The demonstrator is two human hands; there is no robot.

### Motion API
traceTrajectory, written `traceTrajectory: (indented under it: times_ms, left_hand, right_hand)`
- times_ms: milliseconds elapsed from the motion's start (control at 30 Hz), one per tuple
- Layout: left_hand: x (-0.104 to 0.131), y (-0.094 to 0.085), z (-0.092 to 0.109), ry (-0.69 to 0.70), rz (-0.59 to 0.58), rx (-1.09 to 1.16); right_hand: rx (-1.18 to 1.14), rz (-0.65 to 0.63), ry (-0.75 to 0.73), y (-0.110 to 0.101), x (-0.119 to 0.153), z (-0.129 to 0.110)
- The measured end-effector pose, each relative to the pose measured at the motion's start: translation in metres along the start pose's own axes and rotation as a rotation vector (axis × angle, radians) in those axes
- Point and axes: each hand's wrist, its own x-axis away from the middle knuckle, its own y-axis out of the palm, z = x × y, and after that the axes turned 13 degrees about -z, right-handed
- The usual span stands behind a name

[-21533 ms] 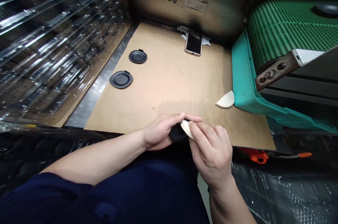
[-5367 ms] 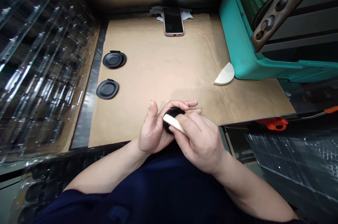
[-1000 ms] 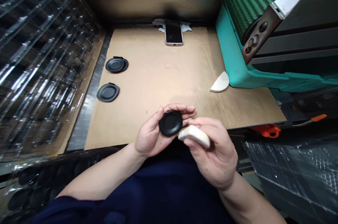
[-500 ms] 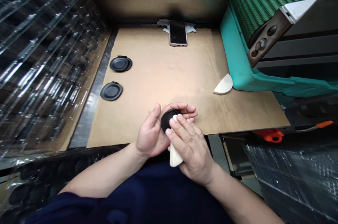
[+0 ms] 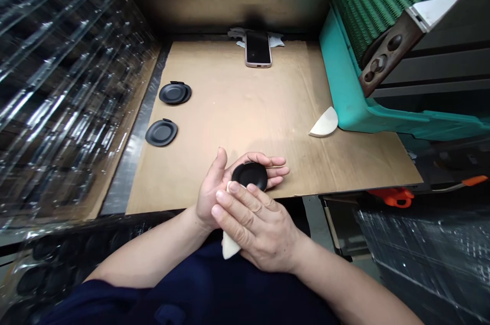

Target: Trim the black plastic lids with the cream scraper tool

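Note:
In the head view a black round plastic lid (image 5: 250, 174) rests on the upturned palm of my left hand (image 5: 214, 197), whose fingers stretch out beneath it to the right. My right hand (image 5: 264, 228) is closed on a cream felt pad (image 5: 230, 246) and lies across the lid's near edge. Most of the pad is hidden under my right fingers. Left of my hands, a similar black lid (image 5: 161, 132) lies on the cardboard sheet (image 5: 245, 110). Behind it sit more black lids (image 5: 175, 93), apparently two overlapping.
A second cream pad (image 5: 324, 122) lies beside the teal bin (image 5: 346, 90) on the right. At the back is a phone (image 5: 258, 49) on a cloth. Clear plastic trays (image 5: 69, 85) stack up at left. An orange-handled tool (image 5: 396, 196) sits below the board's right edge.
My right hand and the pad have slid left and toward my body across the lid. More of the lid's far side now shows. My left fingers have straightened a little.

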Motion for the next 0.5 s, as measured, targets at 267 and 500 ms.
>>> traceTrajectory:
  times_ms: [267, 500]
  left_hand:
    - [0.001, 0.0082, 0.0014, -0.004, 0.012, -0.001]
    - [0.0002, 0.0025, -0.0026, -0.014, -0.019, 0.006]
  right_hand:
    - [-0.066, -0.005, -0.034, -0.0063, -0.0019, 0.0082]
    - [-0.049, -0.008, 0.025, -0.0093, -0.0026, 0.0079]
